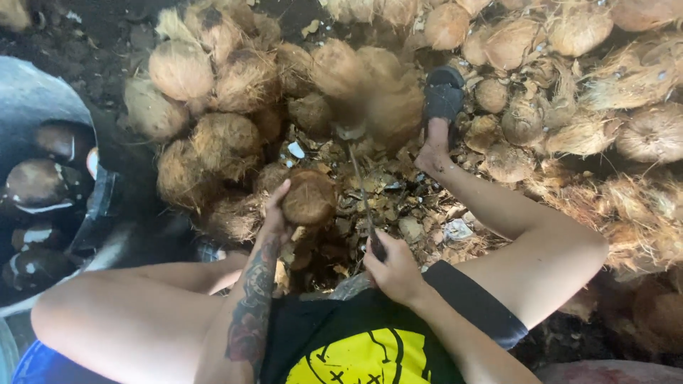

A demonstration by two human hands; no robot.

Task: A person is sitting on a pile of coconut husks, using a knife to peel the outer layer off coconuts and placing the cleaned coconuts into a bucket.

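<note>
- Black cloth with a yellow print (pixel 356 355) sits nearest the camera, over the person's lap, with bare knees spread to either side.
- Left hand (pixel 274 213) reaches forward on a tattooed forearm; its fingers curl around the near-left side of a brown husked coconut (pixel 309 198), cupping it from the side and below.
- That coconut lies just ahead of the lap, above the litter of husk scraps (pixel 398 206), and is the nearest nut to both hands.
- Right hand (pixel 391 269) is closed in a fist on the handle of a long knife (pixel 361 192).
- From the fist the blade runs forward and slightly left, its long axis pointing away from the body; it passes just right of the held coconut, close beside it, though touching cannot be told.
- Of the two hands, the left is on the nut; the right stays nearer the body, to the nut's right.
- Ahead and to the right, a heap of fibrous coconuts (pixel 228 85) fills the ground.
- One foot in a dark sandal (pixel 444 96) rests among them.
- At far left a grey tub (pixel 35 99) holds dark shelled pieces.
</note>
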